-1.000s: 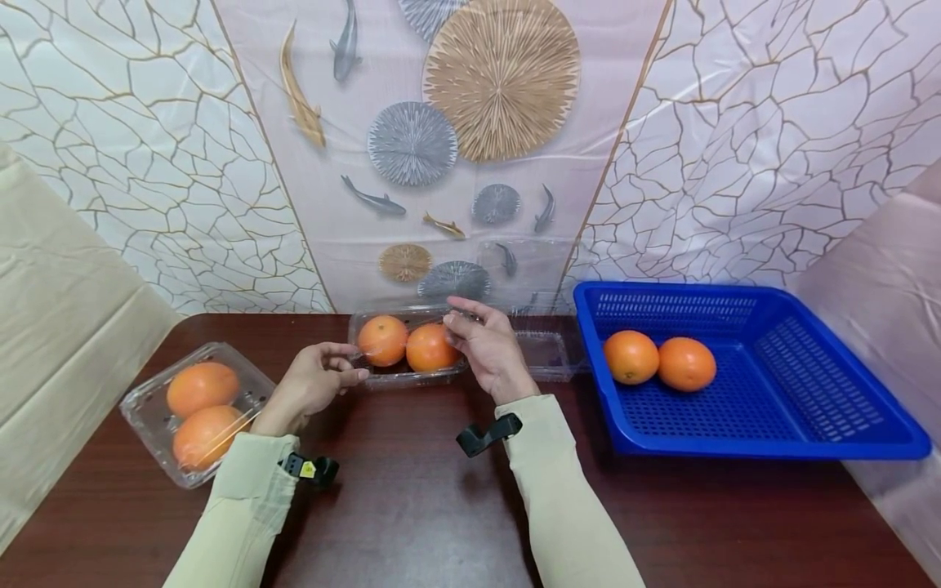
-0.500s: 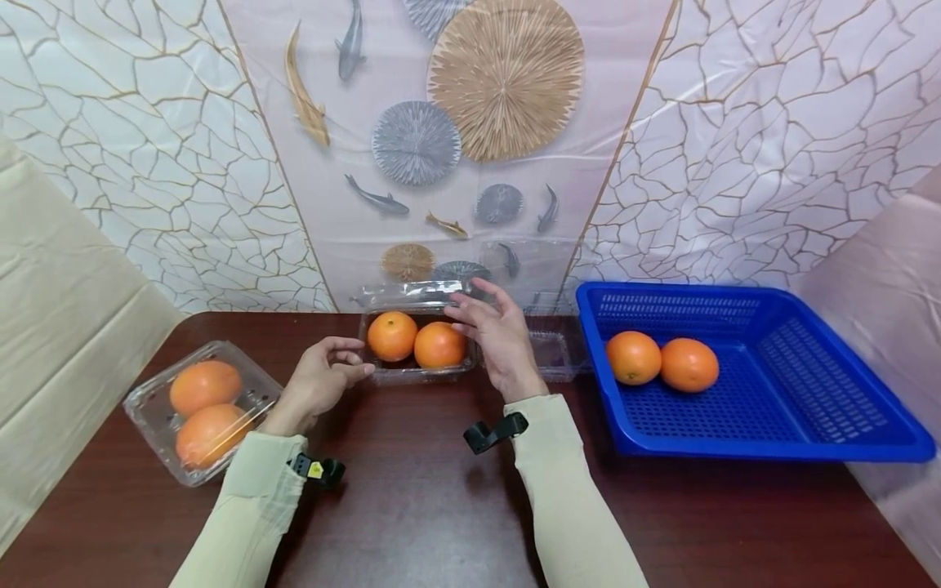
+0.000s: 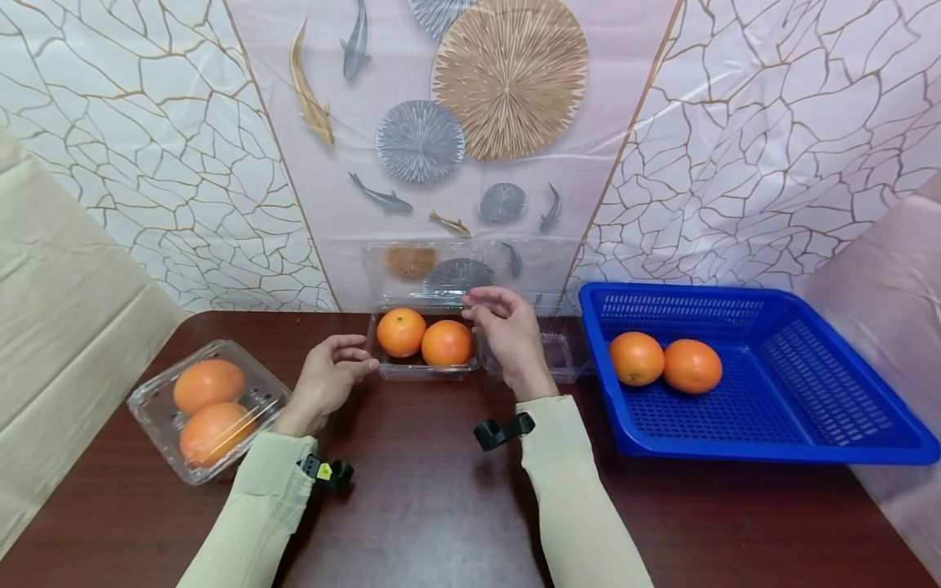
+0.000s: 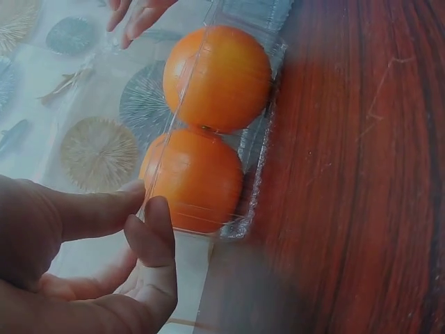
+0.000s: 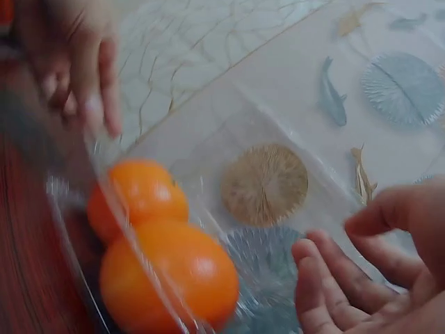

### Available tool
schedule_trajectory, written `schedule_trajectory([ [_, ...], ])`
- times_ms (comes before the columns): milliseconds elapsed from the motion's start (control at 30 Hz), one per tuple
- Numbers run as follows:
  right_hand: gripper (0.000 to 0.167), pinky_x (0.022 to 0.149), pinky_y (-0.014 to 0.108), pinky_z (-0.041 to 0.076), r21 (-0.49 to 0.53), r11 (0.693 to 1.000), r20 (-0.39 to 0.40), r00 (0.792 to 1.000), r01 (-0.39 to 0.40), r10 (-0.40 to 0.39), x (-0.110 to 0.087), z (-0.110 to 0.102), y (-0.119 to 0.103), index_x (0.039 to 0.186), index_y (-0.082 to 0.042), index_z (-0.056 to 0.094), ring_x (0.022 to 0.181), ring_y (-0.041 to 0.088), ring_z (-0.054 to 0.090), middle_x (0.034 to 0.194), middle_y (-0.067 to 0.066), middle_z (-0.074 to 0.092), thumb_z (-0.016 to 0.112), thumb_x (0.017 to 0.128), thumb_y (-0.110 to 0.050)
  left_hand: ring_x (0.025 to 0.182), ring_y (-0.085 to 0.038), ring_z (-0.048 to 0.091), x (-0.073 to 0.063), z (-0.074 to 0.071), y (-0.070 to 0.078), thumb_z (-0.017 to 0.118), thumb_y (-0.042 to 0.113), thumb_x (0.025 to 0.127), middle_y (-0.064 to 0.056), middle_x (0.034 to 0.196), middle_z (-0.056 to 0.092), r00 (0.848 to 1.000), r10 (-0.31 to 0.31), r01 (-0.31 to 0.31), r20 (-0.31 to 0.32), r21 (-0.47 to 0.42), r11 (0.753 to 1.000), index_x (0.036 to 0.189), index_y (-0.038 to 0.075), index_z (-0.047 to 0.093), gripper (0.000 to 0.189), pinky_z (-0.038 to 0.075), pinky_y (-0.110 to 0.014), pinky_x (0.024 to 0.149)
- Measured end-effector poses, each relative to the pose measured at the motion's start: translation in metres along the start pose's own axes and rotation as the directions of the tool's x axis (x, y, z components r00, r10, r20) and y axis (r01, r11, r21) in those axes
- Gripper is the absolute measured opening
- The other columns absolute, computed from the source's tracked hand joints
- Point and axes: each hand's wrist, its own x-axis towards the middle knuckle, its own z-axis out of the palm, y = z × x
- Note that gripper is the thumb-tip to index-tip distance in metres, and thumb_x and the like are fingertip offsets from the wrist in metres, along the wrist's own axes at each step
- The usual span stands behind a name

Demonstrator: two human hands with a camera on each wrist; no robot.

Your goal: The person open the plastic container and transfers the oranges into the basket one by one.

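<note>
Two oranges (image 3: 400, 332) sit side by side in a clear plastic clamshell box (image 3: 434, 369) at the back of the table. Its see-through lid (image 3: 397, 273) is raised and leans back near the wall. My left hand (image 3: 327, 377) pinches the box's left edge between thumb and fingers, seen close up in the left wrist view, where both oranges (image 4: 219, 80) show behind the clear plastic. At the box's right end is my right hand (image 3: 510, 335), beside the raised lid. The right wrist view has its fingers (image 5: 334, 278) loosely bent with nothing between them.
Right of the box stands another clear box (image 3: 555, 351), its lid up. A blue plastic basket (image 3: 735, 449) on the right holds two oranges (image 3: 635, 359). Over on the left, a closed clear box (image 3: 158, 437) contains two oranges. A patterned sheet (image 3: 507, 171) covers the wall behind.
The middle box's lid has swung up and back from over the oranges. My right hand has let go of it and its fingers have drawn in. The left hand stays at the box's left edge.
</note>
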Motion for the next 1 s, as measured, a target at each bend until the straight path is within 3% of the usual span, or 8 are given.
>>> schedule_trajectory([
  [67, 0.023, 0.092, 0.042, 0.060, -0.140, 0.990, 0.028, 0.999, 0.030, -0.027, -0.001, -0.001, 0.001, 0.120, -0.001, 0.068, 0.101, 0.022, 0.069, 0.122, 0.021, 0.070, 0.064, 0.098, -0.003, 0.088, -0.012, 0.061, 0.000, 0.000, 0.000, 0.068, 0.010, 0.097, -0.012, 0.115, 0.065, 1.000, 0.008, -0.008, -0.003, -0.006, 1.000, 0.141, 0.002, 0.053, 0.047, 0.056, -0.022, 0.078],
  [167, 0.020, 0.096, 0.043, 0.059, -0.319, 0.946, 0.096, 0.995, 0.062, -0.032, -0.002, -0.002, 0.001, 0.116, -0.007, 0.071, 0.108, 0.027, 0.067, 0.120, 0.016, 0.070, 0.070, 0.096, -0.008, 0.091, -0.010, 0.062, 0.001, 0.001, -0.001, 0.068, 0.010, 0.098, -0.015, 0.119, 0.065, 1.000, 0.016, -0.016, -0.007, -0.013, 1.000, 0.141, 0.002, 0.054, 0.046, 0.055, -0.019, 0.079],
  [267, 0.025, 0.098, 0.043, 0.059, -0.422, 0.902, 0.160, 0.987, 0.088, -0.021, -0.003, -0.003, 0.002, 0.119, -0.008, 0.069, 0.113, 0.028, 0.066, 0.123, 0.014, 0.069, 0.073, 0.095, -0.014, 0.095, -0.012, 0.061, 0.001, 0.001, -0.001, 0.068, 0.013, 0.098, -0.016, 0.123, 0.065, 1.000, 0.008, -0.008, -0.010, -0.007, 1.000, 0.141, 0.003, 0.055, 0.046, 0.054, -0.019, 0.078],
  [367, 0.031, 0.101, 0.045, 0.057, -0.465, 0.877, 0.211, 0.977, 0.120, -0.021, -0.003, -0.005, 0.002, 0.123, -0.008, 0.068, 0.117, 0.029, 0.065, 0.127, 0.013, 0.068, 0.075, 0.095, -0.018, 0.098, -0.014, 0.065, 0.001, 0.001, 0.000, 0.067, 0.012, 0.099, -0.017, 0.124, 0.064, 1.000, -0.011, 0.011, 0.001, -0.041, 0.999, 0.143, 0.003, 0.053, 0.047, 0.059, -0.022, 0.085],
  [467, 0.037, 0.104, 0.046, 0.056, -0.501, 0.849, 0.267, 0.963, 0.171, -0.036, -0.003, -0.008, 0.001, 0.126, -0.009, 0.066, 0.120, 0.030, 0.063, 0.130, 0.013, 0.066, 0.076, 0.094, -0.023, 0.096, -0.014, 0.071, 0.002, 0.001, -0.001, 0.063, 0.006, 0.101, -0.019, 0.122, 0.064, 0.999, -0.033, 0.036, 0.022, -0.135, 0.990, 0.144, -0.001, 0.049, 0.046, 0.063, -0.032, 0.096],
  [567, 0.042, 0.107, 0.047, 0.053, -0.569, 0.790, 0.316, 0.948, 0.229, -0.048, -0.002, -0.012, 0.000, 0.129, -0.013, 0.064, 0.124, 0.030, 0.060, 0.134, 0.011, 0.064, 0.077, 0.093, -0.029, 0.092, -0.014, 0.075, 0.003, 0.000, -0.003, 0.059, 0.000, 0.102, -0.021, 0.121, 0.062, 0.998, -0.049, 0.059, 0.046, -0.236, 0.970, 0.145, -0.005, 0.046, 0.046, 0.061, -0.039, 0.099],
  [767, 0.055, 0.117, 0.050, 0.045, -0.687, 0.649, 0.374, 0.925, 0.326, -0.069, 0.005, -0.020, -0.003, 0.136, -0.015, 0.061, 0.135, 0.029, 0.052, 0.141, 0.008, 0.059, 0.079, 0.090, -0.037, 0.092, -0.010, 0.074, 0.005, -0.001, -0.004, 0.059, 0.002, 0.102, -0.024, 0.128, 0.059, 0.993, -0.084, 0.104, 0.077, -0.299, 0.949, 0.145, -0.006, 0.047, 0.045, 0.058, -0.038, 0.103],
  [1000, 0.059, 0.114, 0.045, 0.047, -0.703, 0.571, 0.467, 0.881, 0.424, -0.080, 0.017, -0.014, 0.003, 0.136, -0.009, 0.060, 0.129, 0.031, 0.054, 0.136, 0.013, 0.060, 0.082, 0.087, -0.031, 0.092, -0.009, 0.073, 0.004, -0.003, -0.004, 0.060, 0.003, 0.102, -0.021, 0.128, 0.060, 0.992, -0.102, 0.123, 0.080, -0.330, 0.936, 0.146, -0.004, 0.048, 0.046, 0.059, -0.034, 0.101],
])
